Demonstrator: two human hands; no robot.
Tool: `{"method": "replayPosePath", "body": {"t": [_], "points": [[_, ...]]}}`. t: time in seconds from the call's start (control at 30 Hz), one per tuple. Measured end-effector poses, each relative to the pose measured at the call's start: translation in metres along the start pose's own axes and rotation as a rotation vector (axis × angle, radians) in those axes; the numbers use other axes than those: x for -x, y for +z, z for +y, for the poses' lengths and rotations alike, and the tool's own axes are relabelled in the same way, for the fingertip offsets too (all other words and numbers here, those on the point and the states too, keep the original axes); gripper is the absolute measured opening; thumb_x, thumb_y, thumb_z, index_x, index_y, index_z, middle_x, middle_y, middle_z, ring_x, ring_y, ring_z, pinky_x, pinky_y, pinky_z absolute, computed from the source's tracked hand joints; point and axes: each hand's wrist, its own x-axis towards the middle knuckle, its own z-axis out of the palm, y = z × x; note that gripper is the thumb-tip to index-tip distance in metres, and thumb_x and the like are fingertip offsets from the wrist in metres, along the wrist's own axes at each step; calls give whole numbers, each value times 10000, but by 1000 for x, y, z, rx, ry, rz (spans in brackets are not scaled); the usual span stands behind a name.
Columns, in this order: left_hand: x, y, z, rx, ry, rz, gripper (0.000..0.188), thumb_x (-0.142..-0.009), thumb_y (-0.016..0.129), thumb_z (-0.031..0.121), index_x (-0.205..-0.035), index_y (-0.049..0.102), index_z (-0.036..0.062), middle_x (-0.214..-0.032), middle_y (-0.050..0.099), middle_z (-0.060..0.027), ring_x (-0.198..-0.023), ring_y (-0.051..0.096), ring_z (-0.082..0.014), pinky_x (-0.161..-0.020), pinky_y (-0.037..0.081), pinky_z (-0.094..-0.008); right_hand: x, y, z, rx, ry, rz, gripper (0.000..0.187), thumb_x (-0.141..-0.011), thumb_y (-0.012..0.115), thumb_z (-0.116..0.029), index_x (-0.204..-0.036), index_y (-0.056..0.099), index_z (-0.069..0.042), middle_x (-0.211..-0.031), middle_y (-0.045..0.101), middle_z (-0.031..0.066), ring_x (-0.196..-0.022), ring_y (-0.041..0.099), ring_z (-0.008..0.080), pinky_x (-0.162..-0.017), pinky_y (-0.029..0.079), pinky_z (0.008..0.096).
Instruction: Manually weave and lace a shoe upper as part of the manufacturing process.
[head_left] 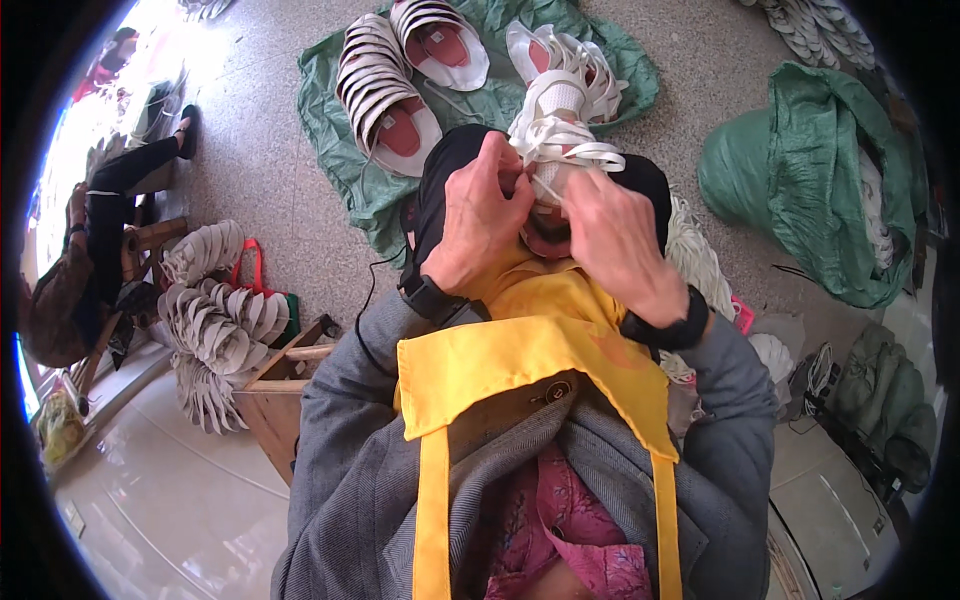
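Note:
A white shoe upper (556, 97) rests on my lap between my knees, toe pointing away from me. Loose white shoelaces (572, 142) loop over its tongue and eyelets. At the upper's left edge, my left hand (478, 212) is closed, thumb and fingers pinched on a lace. My right hand (622, 238) bends over the eyelets from the other side, its fingertips also pinched on a lace. Both hands partly hide the shoe's opening, where a reddish lining shows. A yellow apron (520, 365) covers my lap beneath the shoe.
Ahead, stacked shoe uppers (372, 75) lie on a green sheet (335, 130). A stuffed green sack (800, 180) stands at right. Bundled pale shoe parts (215, 320) sit left by a wooden box (270, 405). Another person's leg (140, 170) shows at far left.

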Motion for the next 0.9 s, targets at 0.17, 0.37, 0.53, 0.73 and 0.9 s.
{"method": "replayPosePath", "body": {"t": [0.17,0.37,0.53,0.73,0.9], "points": [[1,0,3,56,-44,-9,228,-852,696,-28,-985,513,2,-898,740,-115,-827,757,-187,-714,599,-299,41,-39,6,-220,206,-48,89,-905,643,-16,-878,560,2,-753,565,135,-637,580,324,-574,430,419],[-2,1,12,87,-79,27,274,-848,740,13,-1001,512,6,-851,717,-112,-790,745,-195,-691,591,-296,52,-18,10,-373,206,-77,105,-905,654,-34,-853,576,12,-723,545,119,-594,547,267,-554,412,382],[-12,2,14,64,-62,112,285,-840,749,35,-1006,518,10,-805,685,-120,-715,714,-200,-625,567,-310,55,-7,11,-462,178,-109,94,-903,644,-40,-866,579,16,-766,582,138,-637,587,289,-576,442,384],[-14,-2,-6,354,-148,63,97,-919,646,-13,-974,567,-6,-812,692,-56,-747,666,-104,-694,523,-258,58,-9,18,-494,244,-120,76,-900,628,-35,-866,576,9,-796,610,167,-710,627,377,-623,477,437],[-21,-26,11,484,-218,-247,113,-1001,622,82,-919,597,7,-846,663,-3,-813,610,-69,-775,476,-231,59,-6,19,-502,237,-98,72,-898,636,-30,-872,583,12,-799,613,163,-700,631,361,-614,483,421]]}}
